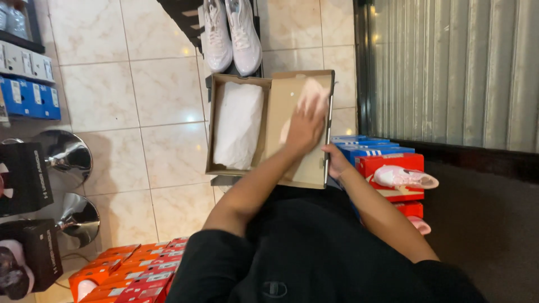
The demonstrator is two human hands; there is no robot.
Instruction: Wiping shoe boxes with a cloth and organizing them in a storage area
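The left hand (pixel 304 128) lies flat, fingers extended, pressing a pale cloth (pixel 313 95) against the inside of the open lid of a brown cardboard shoebox (pixel 281 101). The right hand (pixel 337 161) grips the lid's right edge from outside, thumb over the rim. The box rests open in front of the person, above the lap. Its left compartment holds white wrapping paper (pixel 238 126), bunched and filling most of the tray.

Beyond the box, a pair of white trainers (pixel 231 33) sits on a dark rack. To the right, blue boxes (pixel 365 147) are stacked beside a red box (pixel 393 163) bearing a pink shoe (pixel 404 177). Orange boxes (pixel 129 269) lie at lower left on the tiled floor (pixel 140 84). Black boxes (pixel 22 177) stand at the left edge. A corrugated metal shutter (pixel 455 67) fills the upper right.
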